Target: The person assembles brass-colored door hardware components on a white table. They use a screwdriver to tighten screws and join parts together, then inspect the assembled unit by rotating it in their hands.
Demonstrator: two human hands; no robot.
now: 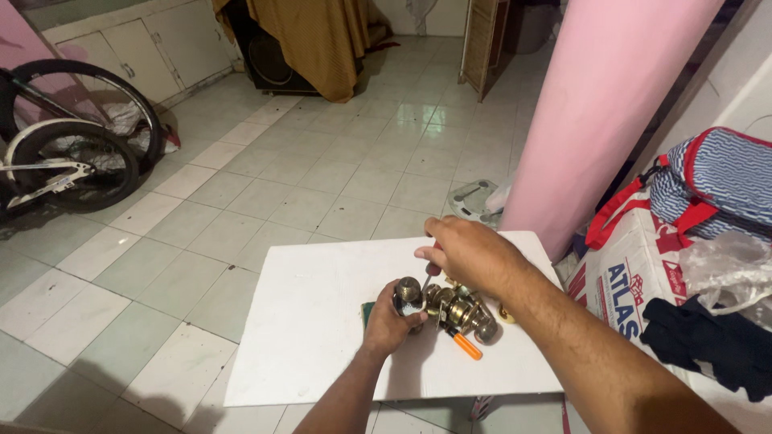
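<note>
Floor (265, 185): pale square tiles, spreading from the far cupboards to the near edge.
Pink column (611, 104): stands just beyond the far right corner of the worktop.
Bicycle (64, 153): leans at the far left, two wheels showing.
Sack (635, 281): white, with printed lettering, just right of the worktop; a blue striped bag with red straps (716, 181) lies on top of it, dark cloth beside it.
Worktop (305, 321): white flat board, low over the floor, carrying the metal parts.
Right hand (470, 253): reaches in from the right, above the pile, fingers closed round a thin tool with a dark red handle (432, 271) that points down toward the knob.
Left hand (394, 321): comes up from below, wrapped round a door knob and holding it upright.
Door knob (408, 291): brass-coloured, round, near the middle of the worktop, its top showing above the left hand.
Lock parts (462, 309): brass pieces heaped just right of the knob, touching one another.
Orange screwdriver handle (465, 345): lies on the worktop at the near side of the heap.
</note>
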